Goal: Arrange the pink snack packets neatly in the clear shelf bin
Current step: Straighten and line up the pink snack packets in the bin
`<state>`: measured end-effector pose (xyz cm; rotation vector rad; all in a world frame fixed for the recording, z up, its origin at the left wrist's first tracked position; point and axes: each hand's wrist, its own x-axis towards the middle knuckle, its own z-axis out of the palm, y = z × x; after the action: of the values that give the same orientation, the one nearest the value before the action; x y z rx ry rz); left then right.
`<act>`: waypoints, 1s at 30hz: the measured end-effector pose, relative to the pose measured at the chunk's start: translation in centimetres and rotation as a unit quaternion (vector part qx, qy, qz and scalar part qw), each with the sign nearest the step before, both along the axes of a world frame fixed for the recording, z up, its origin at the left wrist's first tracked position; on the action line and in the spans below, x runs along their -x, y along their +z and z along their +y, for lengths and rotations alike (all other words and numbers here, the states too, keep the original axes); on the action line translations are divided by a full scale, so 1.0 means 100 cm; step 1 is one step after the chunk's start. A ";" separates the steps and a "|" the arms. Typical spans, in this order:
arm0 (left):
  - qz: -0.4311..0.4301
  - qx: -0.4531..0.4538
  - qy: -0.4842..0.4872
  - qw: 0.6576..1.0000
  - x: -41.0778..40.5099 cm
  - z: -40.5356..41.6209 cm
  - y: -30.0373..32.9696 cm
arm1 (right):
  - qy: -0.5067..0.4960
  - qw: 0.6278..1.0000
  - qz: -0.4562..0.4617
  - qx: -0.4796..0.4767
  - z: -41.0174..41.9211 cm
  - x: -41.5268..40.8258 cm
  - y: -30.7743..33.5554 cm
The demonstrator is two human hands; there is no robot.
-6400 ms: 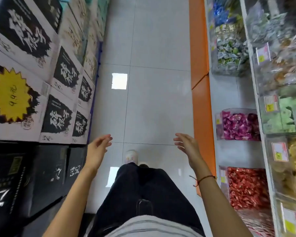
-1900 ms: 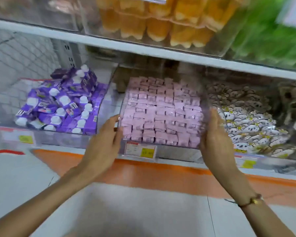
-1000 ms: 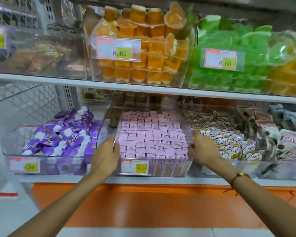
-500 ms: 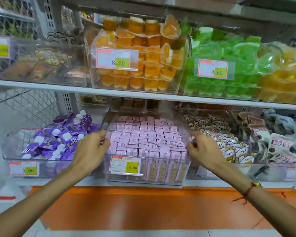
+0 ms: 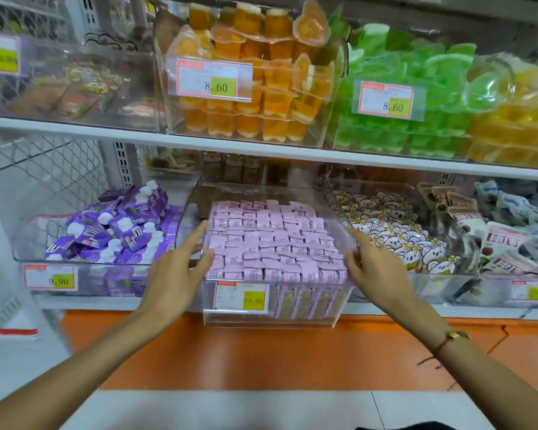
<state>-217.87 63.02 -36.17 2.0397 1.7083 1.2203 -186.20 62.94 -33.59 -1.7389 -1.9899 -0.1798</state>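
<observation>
Flanking the clear shelf bin (image 5: 342,301), both hands sit at its front corners, one to each side of it. The left hand (image 5: 176,274) lies against the bin's left wall with fingers nearly straight and the thumb stretched up along the wall; it presses rather than grips. The right hand (image 5: 375,268) is at the bin's right front corner with its index finger laid along the top rim and the other fingers bent toward the wall (whether they truly clasp the rim I cannot tell).

Inside the bin, the pink snack packets (image 5: 271,240) stand in close rows that run across from wall to wall, filling it nearly to the rim; the rows look mostly even, slightly ragged toward the back. The bin's front juts a little past the shelf edge (image 5: 106,302), and its long axis runs from the person back under the upper shelf.

Judging from this, the packets lie between the two hands and just inward of each; both are about equally near, so either can reach over its wall to straighten a row.
</observation>
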 end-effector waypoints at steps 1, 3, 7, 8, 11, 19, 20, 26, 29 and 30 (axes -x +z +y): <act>0.008 -0.002 0.003 1.000 -0.002 0.003 -0.003 | 0.004 1.000 -0.004 0.005 0.002 -0.002 -0.002; 0.009 -0.003 0.001 1.000 -0.001 0.005 -0.008 | 0.031 0.999 0.036 0.013 0.001 -0.003 -0.008; -0.031 0.004 -0.019 0.999 0.004 0.004 -0.014 | 0.052 0.995 0.082 -0.010 -0.001 -0.005 -0.017; -0.042 0.011 -0.029 0.999 0.004 0.002 -0.014 | 0.052 0.995 0.082 -0.013 -0.001 -0.006 -0.018; -0.074 0.040 -0.069 0.994 0.000 0.000 -0.011 | 0.039 0.997 0.069 -0.001 -0.002 -0.011 -0.018; -0.201 0.131 -0.191 0.952 0.007 0.002 -0.002 | -0.090 0.988 -0.122 -0.037 -0.014 0.003 0.033; -0.206 0.122 -0.188 0.953 0.007 0.001 -0.002 | -0.062 0.990 -0.105 -0.068 -0.014 0.016 0.041; -0.201 0.116 -0.183 0.955 0.013 0.000 -0.007 | 0.265 0.961 -0.044 0.063 -0.004 0.133 0.027; -0.193 0.117 -0.189 0.956 0.013 0.001 -0.007 | 0.278 0.956 -0.028 0.086 0.007 0.147 0.002; -0.191 0.116 -0.189 0.956 0.013 0.002 -0.007 | 0.271 0.958 0.010 0.090 0.010 0.146 -0.001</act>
<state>-219.15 63.21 -36.89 1.7446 1.1582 1.1305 -200.75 63.97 -33.70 -1.2173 -2.4413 0.2098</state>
